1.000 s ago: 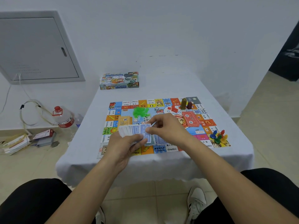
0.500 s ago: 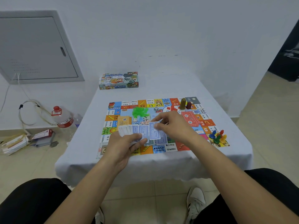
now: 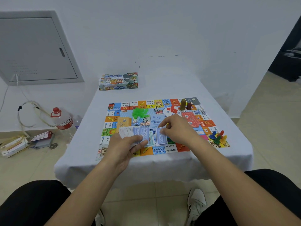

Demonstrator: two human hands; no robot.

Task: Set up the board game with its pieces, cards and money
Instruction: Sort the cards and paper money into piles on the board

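Left hand (image 3: 130, 144) gripping a fanned wad of money (image 3: 133, 132) just above the board's (image 3: 114, 118) near edge; right hand (image 3: 176, 130) pinching one blue 2000 note (image 3: 161, 138) by its top edge, over a small pile of notes (image 3: 152, 141) lying on the board. Thin, light, limp paper by the look of it, likely slick and prone to sliding or lifting two at once, so best taken at a short edge between thumb and forefinger and laid flat. Pawns (image 3: 218, 137), green pieces (image 3: 140, 111) and red cards (image 3: 189, 119) already out on the board, atop the tabletop (image 3: 162, 82).
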